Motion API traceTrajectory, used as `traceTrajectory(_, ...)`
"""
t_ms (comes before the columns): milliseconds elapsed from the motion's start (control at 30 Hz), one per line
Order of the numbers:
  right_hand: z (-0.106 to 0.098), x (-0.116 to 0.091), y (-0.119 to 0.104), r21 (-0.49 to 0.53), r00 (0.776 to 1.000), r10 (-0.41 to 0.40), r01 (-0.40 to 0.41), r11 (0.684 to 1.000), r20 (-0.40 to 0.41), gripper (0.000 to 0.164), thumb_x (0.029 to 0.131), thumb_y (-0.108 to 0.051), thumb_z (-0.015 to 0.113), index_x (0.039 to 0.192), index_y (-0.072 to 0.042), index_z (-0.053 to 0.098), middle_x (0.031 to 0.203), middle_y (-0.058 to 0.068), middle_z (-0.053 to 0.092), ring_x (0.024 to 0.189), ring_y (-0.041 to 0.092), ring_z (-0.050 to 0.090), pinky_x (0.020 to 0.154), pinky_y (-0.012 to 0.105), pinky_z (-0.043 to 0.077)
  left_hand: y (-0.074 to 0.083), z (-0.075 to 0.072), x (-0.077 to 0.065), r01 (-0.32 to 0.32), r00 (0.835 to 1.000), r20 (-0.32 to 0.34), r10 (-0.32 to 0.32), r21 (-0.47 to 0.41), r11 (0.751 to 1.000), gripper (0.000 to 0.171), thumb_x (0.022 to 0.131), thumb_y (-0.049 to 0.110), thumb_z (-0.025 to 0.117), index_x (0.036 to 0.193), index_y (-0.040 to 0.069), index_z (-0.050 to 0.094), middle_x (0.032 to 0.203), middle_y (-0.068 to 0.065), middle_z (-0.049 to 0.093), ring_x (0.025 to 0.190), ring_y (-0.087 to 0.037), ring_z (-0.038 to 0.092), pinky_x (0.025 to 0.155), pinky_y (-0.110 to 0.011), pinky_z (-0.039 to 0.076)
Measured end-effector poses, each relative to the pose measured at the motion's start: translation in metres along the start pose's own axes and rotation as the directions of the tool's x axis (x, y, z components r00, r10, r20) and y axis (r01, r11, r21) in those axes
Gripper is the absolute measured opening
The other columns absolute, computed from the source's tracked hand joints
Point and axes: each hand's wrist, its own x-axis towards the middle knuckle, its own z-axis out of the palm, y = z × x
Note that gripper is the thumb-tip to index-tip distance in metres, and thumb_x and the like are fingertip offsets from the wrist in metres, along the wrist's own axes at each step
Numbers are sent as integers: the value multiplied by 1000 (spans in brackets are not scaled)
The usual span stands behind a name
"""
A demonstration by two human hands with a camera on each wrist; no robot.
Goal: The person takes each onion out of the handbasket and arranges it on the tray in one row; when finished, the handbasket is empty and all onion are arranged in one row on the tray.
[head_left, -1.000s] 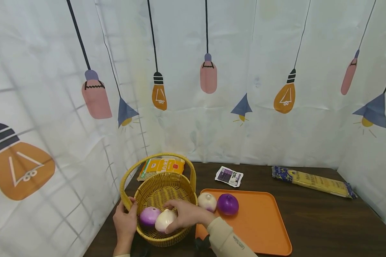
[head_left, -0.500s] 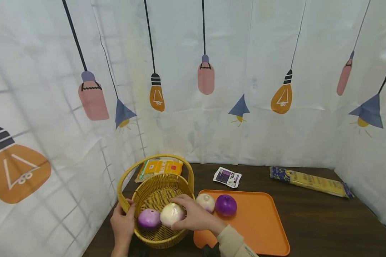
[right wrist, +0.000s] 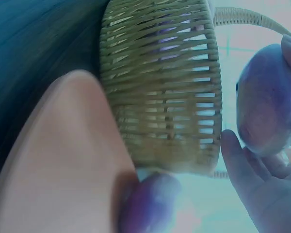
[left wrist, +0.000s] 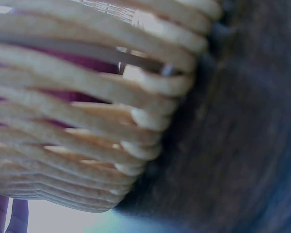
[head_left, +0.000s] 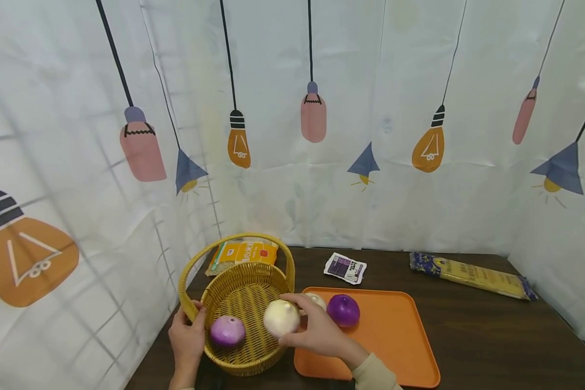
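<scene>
My right hand [head_left: 317, 331] pinches a white onion [head_left: 281, 318] between thumb and fingers, over the right rim of a yellow wicker basket [head_left: 253, 290]. In the right wrist view, that onion [right wrist: 267, 99] sits above the rim, beside the woven wall [right wrist: 160, 82]. At the basket's left side, my left hand [head_left: 187, 340] grips it where the handle meets the rim. A light purple onion [head_left: 228, 331] lies inside the basket. On the orange tray [head_left: 390, 341] are a dark purple onion [head_left: 343, 310] and a white onion [head_left: 318, 299], partly hidden by my right hand.
Behind the basket lies an orange and clear food bag [head_left: 244, 253]. A small white and purple packet [head_left: 345, 268] lies behind the tray. Farther right is a long yellow and blue packet [head_left: 473, 276]. A printed curtain [head_left: 390, 216] stands behind the dark table [head_left: 487, 336].
My right hand has lifted the white onion from beside the purple one in the basket and carried it right to the rim. The left hand keeps its hold on the basket.
</scene>
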Motion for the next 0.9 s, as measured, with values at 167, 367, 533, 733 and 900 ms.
traceTrajectory(167, -9, -11, 4, -27, 997, -19, 17, 999, -76, 72, 76, -19, 85, 139, -21, 49, 130, 7, 51, 104, 20, 58, 81, 30, 53, -1, 0, 0, -2, 1000, -4, 2, 6, 1000, 9, 86, 3, 69, 95, 4, 66, 86, -11, 67, 71, 2, 51, 66, -16, 37)
traceTrajectory(367, -20, -23, 15, -23, 988, -27, 24, 999, -150, 74, 74, -13, 85, 139, -10, 48, 132, 11, 51, 107, 23, 58, 83, 31, 53, -1, 0, 0, -1, 1000, 3, 1, 2, 1000, 9, 87, 3, 68, 97, 3, 67, 88, -12, 67, 72, 4, 51, 67, -15, 37)
traceTrajectory(533, -29, -36, 25, -63, 969, -25, 10, 998, -248, 74, 72, -13, 87, 136, -10, 51, 128, 4, 53, 109, 19, 55, 86, 30, 50, 0, 0, 0, 9, 1000, 6, -9, 8, 1000, 9, 87, 4, 68, 96, 4, 67, 87, -10, 67, 71, 2, 51, 66, -16, 37)
traceTrajectory(733, -37, -50, 35, -148, 929, -84, 32, 989, -360, 74, 67, -11, 90, 132, -16, 55, 126, 3, 56, 108, 17, 54, 84, 31, 49, -2, 1, 0, 2, 1000, -6, -2, 17, 1000, 9, 86, 3, 69, 94, 5, 66, 86, -9, 66, 70, 0, 50, 66, -17, 37)
traceTrajectory(900, -41, -62, 42, -141, 912, -31, -30, 990, -410, 74, 67, -14, 90, 132, -13, 56, 129, 2, 57, 106, 15, 56, 82, 30, 51, -3, 2, 1, 2, 1000, -10, -2, 5, 1000, 10, 86, 2, 69, 94, 4, 66, 86, -9, 66, 70, 1, 50, 66, -17, 37)
